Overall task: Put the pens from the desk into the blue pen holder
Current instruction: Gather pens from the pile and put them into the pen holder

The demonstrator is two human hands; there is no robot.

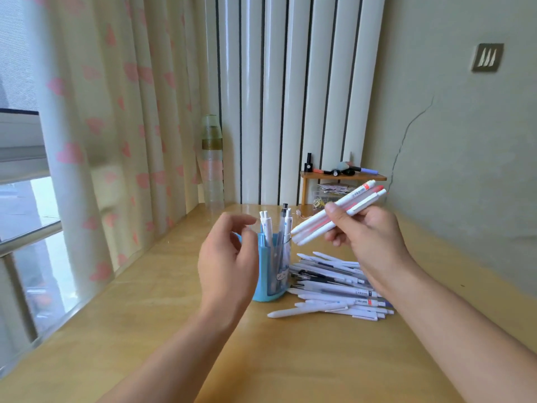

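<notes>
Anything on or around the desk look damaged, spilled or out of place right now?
Nothing spilled. The pen pile lies jumbled on the desk beside the upright blue pen holder, as expected mid-job. One oddity: a dark crack runs down the wall behind the small wooden shelf.

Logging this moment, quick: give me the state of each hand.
Left hand: open, fingers loosely curled beside the blue pen holder, holding nothing.
Right hand: closed around a bundle of pens.

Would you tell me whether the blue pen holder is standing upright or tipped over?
Upright: the blue pen holder stands on its base on the desk, with pens sticking up.
</notes>
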